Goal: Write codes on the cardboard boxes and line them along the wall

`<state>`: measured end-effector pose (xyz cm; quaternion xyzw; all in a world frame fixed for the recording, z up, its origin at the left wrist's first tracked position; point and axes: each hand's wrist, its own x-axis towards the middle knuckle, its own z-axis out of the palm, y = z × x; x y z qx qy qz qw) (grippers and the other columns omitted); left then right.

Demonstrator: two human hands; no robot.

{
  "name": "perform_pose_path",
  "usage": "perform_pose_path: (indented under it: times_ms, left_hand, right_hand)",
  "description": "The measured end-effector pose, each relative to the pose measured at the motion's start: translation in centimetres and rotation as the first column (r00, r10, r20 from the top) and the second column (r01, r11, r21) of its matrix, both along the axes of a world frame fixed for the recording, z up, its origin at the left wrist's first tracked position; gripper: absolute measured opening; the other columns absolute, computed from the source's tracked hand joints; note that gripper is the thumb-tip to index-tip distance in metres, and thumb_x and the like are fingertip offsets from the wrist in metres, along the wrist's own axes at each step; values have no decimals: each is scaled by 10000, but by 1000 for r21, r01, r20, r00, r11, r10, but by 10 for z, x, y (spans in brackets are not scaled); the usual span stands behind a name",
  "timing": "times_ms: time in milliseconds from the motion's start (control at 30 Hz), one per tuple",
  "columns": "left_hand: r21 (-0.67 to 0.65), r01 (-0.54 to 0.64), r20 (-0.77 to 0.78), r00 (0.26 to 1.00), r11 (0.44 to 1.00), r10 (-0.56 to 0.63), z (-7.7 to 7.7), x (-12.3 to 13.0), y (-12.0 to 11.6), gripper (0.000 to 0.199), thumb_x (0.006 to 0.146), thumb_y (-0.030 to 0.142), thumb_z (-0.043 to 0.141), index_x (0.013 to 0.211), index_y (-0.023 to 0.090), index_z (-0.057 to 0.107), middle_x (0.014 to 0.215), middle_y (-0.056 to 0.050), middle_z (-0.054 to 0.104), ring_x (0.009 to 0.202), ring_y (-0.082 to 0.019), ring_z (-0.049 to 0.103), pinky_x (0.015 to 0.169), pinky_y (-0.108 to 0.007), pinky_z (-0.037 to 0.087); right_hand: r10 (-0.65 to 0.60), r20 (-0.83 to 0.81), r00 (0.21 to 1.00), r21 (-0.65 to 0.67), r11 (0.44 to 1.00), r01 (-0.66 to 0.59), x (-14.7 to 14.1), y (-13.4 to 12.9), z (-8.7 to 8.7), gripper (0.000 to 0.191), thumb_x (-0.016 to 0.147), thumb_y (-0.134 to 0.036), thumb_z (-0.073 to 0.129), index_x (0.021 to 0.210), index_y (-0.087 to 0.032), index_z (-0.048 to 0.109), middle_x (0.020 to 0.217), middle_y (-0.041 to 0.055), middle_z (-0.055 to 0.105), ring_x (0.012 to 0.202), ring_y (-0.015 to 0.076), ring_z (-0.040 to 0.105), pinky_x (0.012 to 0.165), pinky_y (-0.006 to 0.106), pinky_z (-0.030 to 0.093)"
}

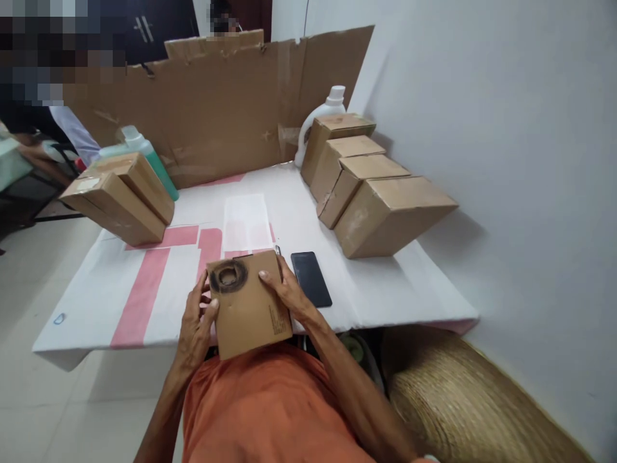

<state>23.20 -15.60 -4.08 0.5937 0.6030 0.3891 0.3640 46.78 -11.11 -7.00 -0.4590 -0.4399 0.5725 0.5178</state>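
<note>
A flat brown cardboard box (250, 315) with a dark ring mark at its upper left is held at the table's front edge, close to the orange shirt. My left hand (196, 321) grips its left side, thumb on the top face. On the opposite side my right hand (284, 286) holds the upper right edge, its thumb also lying on the face. A black phone (311, 279) lies just right of my right hand. Beyond the box, a white sheet (247, 222) rests on the white and pink tablecloth (87, 302).
Several cardboard boxes (390, 215) stand in a row at the right, before a white jug (304, 138). More boxes (116, 206) and a green bottle (161, 170) stand left. A cardboard panel (216, 116) closes the back. A woven straw item (457, 392) is below right. People are behind.
</note>
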Motion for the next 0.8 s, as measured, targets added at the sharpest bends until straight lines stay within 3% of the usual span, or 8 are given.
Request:
perform_pose_path:
  times_ms: [100,200,300,367,433,500,633,800]
  left_hand:
    - [-126,22,90,996,992,-11,-20,2,-8,805,941,634,542,1630,260,358,1399,-124,590,1135,-251,612,1019,-459,527]
    - [-191,38,116,993,981,-16,-28,2,-11,862,941,649,546,1667,285,258,1513,-136,517,1280,-290,583,1093,-499,496]
    - [-162,22,82,997,987,-9,-29,7,-11,944,913,633,604,1682,265,197,1667,-147,351,1514,-330,398,1234,-519,366]
    - [-133,0,55,998,991,7,-29,13,-11,960,885,608,653,1671,257,228,1680,-147,330,1563,-339,324,1265,-518,325]
    - [-124,-14,66,998,992,22,-27,16,-13,927,883,584,673,1655,284,256,1659,-137,359,1540,-337,367,1240,-509,373]
    - [-118,-35,86,995,992,45,-26,15,-15,898,884,573,687,1637,314,273,1637,-125,386,1477,-324,457,1178,-476,454]
    - [-133,-94,74,992,987,105,-24,5,-16,868,836,638,710,1559,299,369,1539,-130,491,1345,-318,577,1043,-440,556]
    - [-122,-183,30,982,976,188,-23,8,-9,826,815,703,669,1472,251,454,1421,-144,575,1211,-305,643,977,-446,572]
  right_hand:
    - [-14,-37,999,-79,997,11,0,-20,-13,689,837,-562,782,1383,-256,494,1293,100,661,1104,268,698,911,411,605]
    - [-22,40,999,-69,997,24,1,-36,-20,706,848,-571,765,1396,-250,457,1274,105,659,1119,273,690,935,433,595]
    - [-50,225,973,-36,998,59,-3,-39,-20,648,856,-564,728,1345,-213,486,1310,140,626,1207,302,644,1045,496,539]
    - [-147,400,905,19,988,152,-11,-35,-13,700,821,-538,755,1365,-191,484,1418,184,547,1324,335,564,1135,538,465]
    - [-225,537,813,90,974,210,-21,-26,-2,857,762,-515,819,1453,-185,434,1538,211,439,1440,364,455,1200,559,392]
    - [-192,641,743,109,981,159,-32,-17,12,951,713,-510,870,1494,-199,425,1584,201,399,1479,381,403,1210,566,375]
    - [-14,763,646,3,1000,18,-48,-9,31,751,705,-543,859,1308,-176,606,1391,163,541,1300,376,546,1081,548,492]
    - [-40,776,630,36,999,20,-50,-12,27,728,703,-541,862,1280,-174,612,1346,153,555,1268,366,556,1067,535,498]
